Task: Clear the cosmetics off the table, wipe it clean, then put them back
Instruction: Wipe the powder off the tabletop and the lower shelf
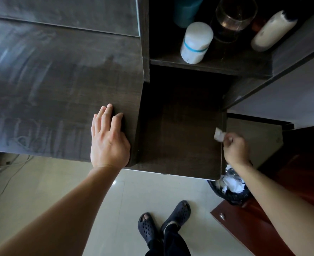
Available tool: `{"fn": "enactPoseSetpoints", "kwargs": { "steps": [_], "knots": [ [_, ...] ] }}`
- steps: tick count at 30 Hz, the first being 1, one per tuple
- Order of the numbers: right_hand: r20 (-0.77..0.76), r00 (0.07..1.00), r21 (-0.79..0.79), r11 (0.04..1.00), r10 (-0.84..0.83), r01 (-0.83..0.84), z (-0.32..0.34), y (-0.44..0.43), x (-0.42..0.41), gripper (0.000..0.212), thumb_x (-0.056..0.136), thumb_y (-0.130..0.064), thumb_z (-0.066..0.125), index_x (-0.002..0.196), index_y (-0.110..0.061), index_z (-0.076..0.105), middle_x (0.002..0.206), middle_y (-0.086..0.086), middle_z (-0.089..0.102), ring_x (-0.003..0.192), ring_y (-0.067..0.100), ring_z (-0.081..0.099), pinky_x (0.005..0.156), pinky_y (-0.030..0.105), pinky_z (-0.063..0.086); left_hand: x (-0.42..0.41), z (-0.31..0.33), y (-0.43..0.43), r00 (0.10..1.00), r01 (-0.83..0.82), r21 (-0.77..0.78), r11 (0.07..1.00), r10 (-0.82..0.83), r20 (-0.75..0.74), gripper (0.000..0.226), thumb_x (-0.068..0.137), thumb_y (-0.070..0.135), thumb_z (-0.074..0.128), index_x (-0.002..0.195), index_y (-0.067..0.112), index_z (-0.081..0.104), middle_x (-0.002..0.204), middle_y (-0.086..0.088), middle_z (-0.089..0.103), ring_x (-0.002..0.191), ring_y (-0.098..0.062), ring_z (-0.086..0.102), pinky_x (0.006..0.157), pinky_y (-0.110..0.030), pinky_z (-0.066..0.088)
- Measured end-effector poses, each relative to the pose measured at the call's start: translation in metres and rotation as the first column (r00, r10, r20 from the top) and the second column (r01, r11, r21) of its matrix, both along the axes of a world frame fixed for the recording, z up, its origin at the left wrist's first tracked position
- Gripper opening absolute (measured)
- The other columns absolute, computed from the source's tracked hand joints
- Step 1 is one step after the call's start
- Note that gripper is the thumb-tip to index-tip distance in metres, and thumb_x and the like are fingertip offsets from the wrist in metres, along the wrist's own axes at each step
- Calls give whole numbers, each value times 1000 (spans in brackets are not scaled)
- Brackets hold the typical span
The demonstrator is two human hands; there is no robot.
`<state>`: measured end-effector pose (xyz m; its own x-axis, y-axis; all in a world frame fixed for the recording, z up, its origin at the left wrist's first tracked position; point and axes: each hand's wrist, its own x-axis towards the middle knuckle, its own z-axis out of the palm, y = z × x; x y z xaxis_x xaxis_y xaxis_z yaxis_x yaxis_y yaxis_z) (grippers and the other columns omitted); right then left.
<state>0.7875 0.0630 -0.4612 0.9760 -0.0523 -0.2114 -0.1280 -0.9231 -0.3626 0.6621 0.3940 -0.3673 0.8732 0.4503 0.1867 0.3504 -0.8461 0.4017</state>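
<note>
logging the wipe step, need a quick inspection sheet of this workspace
surface: dark table top shows streaky wipe marks
job's things: white bottle, glass, teal container and dark-capped bottle stand on the upper shelf
clutter: bin of crumpled paper on the floor
hands: left hand flat on the table top; right hand pinches a white wad by the lower shelf
cables: wires on floor, far left
surroundings: pale tiles, reddish wood panel

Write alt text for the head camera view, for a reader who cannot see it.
A person's right hand pinches a crumpled white tissue at the edge of a low dark shelf, above a bin of waste paper. Their left hand rests flat on the streaked tabletop; bottles stand on an upper shelf.
</note>
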Motion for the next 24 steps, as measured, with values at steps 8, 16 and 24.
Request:
{"fn": "enactPoseSetpoints", "kwargs": {
  "steps": [8, 16, 24],
  "knots": [
    [44, 843, -40, 844, 536, -535, 37, 53, 13, 9, 89, -9, 56, 86, -6, 64, 94, 17, 55, 80, 36, 57, 62, 35, 41, 1, 2, -2, 1000, -27, -4, 1000, 27, -12, 45, 81, 3, 34, 118, -2, 58, 140, -23, 45, 135, -39, 33, 114, -51, 24],
    [99, 963, -258, 941, 250, -218, -7, 125, 181, 38, 101, -14, 30, 132, 1, 46, 140, 25, 41, 130, 37, 39, 108, 41, 27, 1, 2, -2, 999, -46, 21, 999, 46, -7, 43, 81, -1, 38, 119, -1, 59, 140, -21, 45, 135, -37, 34, 115, -47, 24],
    [168, 778, 109, 773, 605, -625, -15, 129, 26, 16, 87, -14, 49, 85, -9, 64, 88, 8, 57, 87, 34, 57, 71, 27, 46, 1, 2, -2, 998, -51, 39, 998, 52, -31, 41, 84, 0, 40, 121, 0, 59, 141, -20, 45, 136, -36, 33, 117, -44, 21]
  ]
}}
